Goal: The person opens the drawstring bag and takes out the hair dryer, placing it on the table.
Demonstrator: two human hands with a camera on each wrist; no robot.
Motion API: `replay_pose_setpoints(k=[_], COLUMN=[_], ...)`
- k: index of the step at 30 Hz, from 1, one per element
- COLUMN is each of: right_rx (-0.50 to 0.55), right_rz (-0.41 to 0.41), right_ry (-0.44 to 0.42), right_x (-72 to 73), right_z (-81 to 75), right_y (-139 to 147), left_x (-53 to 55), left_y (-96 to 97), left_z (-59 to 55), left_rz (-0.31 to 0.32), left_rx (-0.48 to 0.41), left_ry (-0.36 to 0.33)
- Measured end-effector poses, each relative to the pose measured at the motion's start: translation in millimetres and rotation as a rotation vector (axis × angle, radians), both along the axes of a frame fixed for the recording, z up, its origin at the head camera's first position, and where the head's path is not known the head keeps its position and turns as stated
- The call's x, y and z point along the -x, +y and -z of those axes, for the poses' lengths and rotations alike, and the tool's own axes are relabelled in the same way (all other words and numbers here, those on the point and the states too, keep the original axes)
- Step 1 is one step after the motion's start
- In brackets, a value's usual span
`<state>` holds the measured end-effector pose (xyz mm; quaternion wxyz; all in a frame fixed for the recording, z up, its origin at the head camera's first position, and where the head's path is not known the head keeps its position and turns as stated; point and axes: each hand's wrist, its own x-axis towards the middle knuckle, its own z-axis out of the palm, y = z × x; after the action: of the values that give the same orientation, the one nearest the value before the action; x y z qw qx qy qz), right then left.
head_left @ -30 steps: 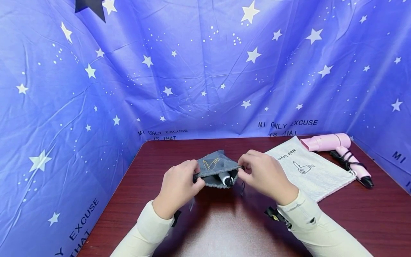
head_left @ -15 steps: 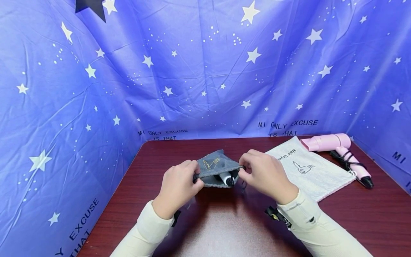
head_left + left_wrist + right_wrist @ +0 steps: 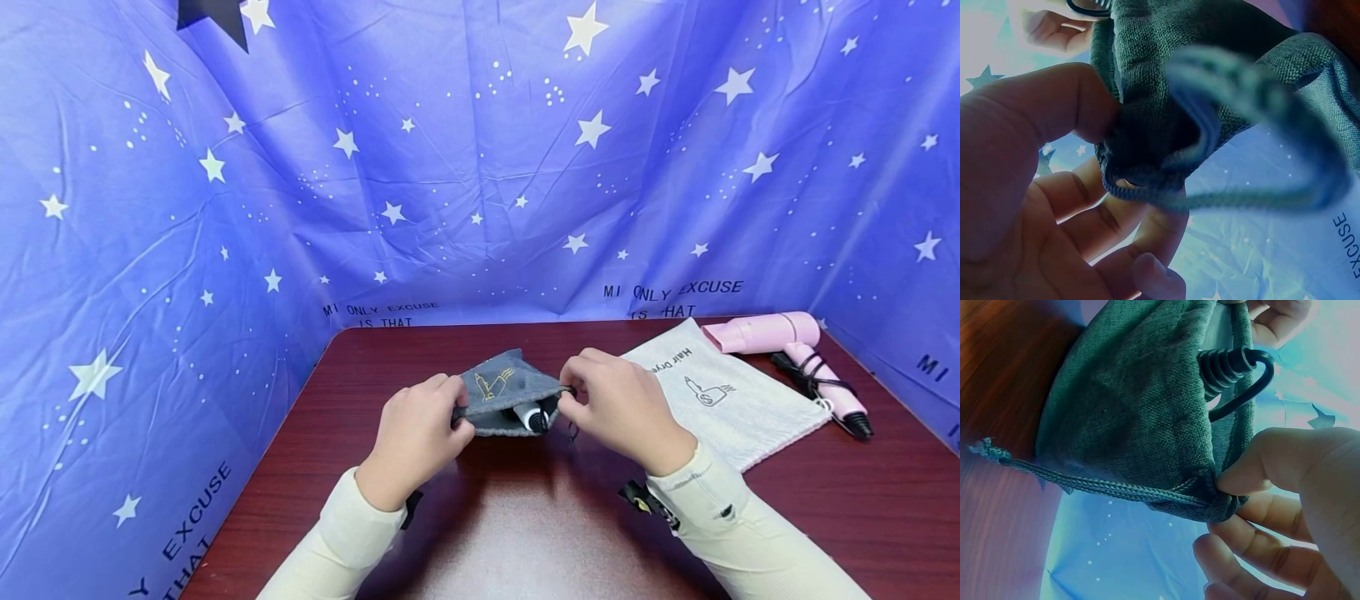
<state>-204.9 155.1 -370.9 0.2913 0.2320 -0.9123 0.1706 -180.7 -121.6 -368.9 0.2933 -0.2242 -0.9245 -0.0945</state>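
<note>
A grey drawstring bag (image 3: 517,386) with a yellow hair dryer print is held between both hands, its mouth facing the person. My left hand (image 3: 422,429) pinches the left corner of the mouth; in the left wrist view a looped drawstring (image 3: 1241,199) hangs from that corner. The opposite corner is pinched by my right hand (image 3: 617,407), and a knotted cord (image 3: 1097,485) dangles there in the right wrist view. Inside the mouth shows a white handle end (image 3: 529,414) with a black ribbed cord sleeve (image 3: 1225,370); the rest of that object is hidden in the bag.
To the right, a white drawstring bag (image 3: 750,408) printed "Hair Dryer" lies flat on the dark red table (image 3: 337,375). Beyond it lies a pink hair dryer (image 3: 772,332) with its black cord (image 3: 806,379) wrapped round the handle. A blue starred curtain (image 3: 465,167) surrounds the table.
The mouth of the grey bag is drawn slightly narrower, and the white handle end has shifted a little right. Both hands keep their pinch on the corners, almost unmoved.
</note>
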Motion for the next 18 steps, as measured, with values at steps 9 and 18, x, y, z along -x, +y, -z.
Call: replay_pose_setpoints(k=[9, 18], right_rx=[-0.013, -0.024], right_rz=[0.012, 0.007], right_ry=[0.029, 0.052], right_x=[3.2, 5.7], right_z=[4.0, 6.4], right_y=[0.7, 1.3], left_x=[1.9, 2.1], left_y=[-0.7, -1.1], left_z=[0.5, 2.0], left_rz=[-0.002, -0.002], left_rx=[0.009, 0.026], left_ry=[0.002, -0.021])
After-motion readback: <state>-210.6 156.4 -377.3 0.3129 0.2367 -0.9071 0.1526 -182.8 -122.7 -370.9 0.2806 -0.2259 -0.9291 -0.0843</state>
